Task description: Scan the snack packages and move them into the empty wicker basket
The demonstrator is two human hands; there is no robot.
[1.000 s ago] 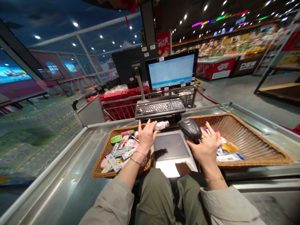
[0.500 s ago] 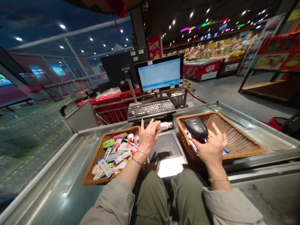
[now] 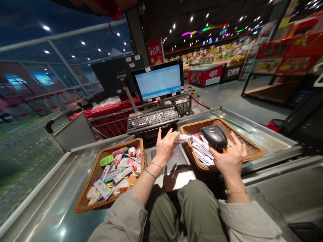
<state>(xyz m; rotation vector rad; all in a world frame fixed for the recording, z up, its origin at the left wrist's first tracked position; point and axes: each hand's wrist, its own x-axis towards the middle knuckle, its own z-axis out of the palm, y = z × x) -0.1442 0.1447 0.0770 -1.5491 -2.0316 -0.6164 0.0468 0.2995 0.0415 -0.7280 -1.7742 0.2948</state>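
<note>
My left hand point(image 3: 166, 144) is closed round one end of a small clear bottle point(image 3: 185, 138). The bottle lies nearly level and points right, its tip over the near rim of the right wicker basket point(image 3: 252, 148). In my right hand point(image 3: 230, 154) is a black handheld barcode scanner point(image 3: 214, 136), held above that basket with its head toward the bottle. Several white-and-blue wrapped packets point(image 3: 202, 153) lie in the basket's left end. To the left of my left hand stands another wicker basket point(image 3: 78, 203), filled with small packaged goods point(image 3: 118, 173).
A black keyboard point(image 3: 152, 119) and a lit monitor point(image 3: 158, 80) stand behind the baskets, beside a second dark screen point(image 3: 113, 75). A grey flat panel point(image 3: 174, 159) is set in the metal counter point(image 3: 58, 188) between the baskets. My knees are under its near edge.
My left hand has carried the bottle right, from above the flat panel to the right basket's rim, nearer the scanner. My view has turned slightly right.
</note>
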